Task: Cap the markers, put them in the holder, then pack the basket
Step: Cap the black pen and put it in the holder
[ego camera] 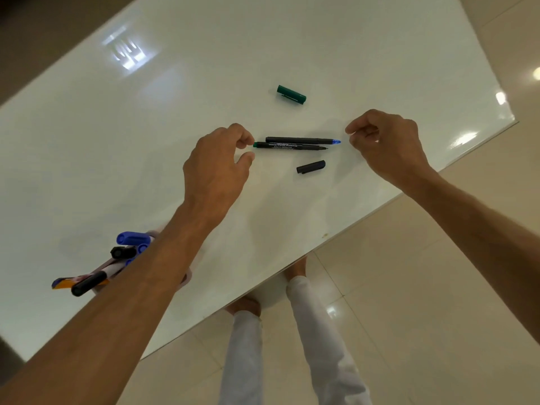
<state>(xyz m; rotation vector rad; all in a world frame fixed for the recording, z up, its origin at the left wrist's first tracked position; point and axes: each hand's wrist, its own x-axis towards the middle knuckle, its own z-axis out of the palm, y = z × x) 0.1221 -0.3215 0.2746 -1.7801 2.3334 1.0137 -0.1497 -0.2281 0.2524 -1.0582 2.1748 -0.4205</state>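
Observation:
Two uncapped black-barrelled markers lie side by side mid-table: one with a blue tip pointing right, and one with a green end. A green cap rests farther back, and a dark blue cap lies just in front of the markers. My left hand hovers at the green-ended marker's left end, fingertips apart and almost touching it. My right hand is loosely curled just right of the blue tip, holding nothing I can see. A pale holder, mostly hidden by my left forearm, contains several capped markers.
The white glossy table has its front edge running diagonally from lower left to right. Beyond that edge are a tiled floor and my legs in white trousers. No basket is in view.

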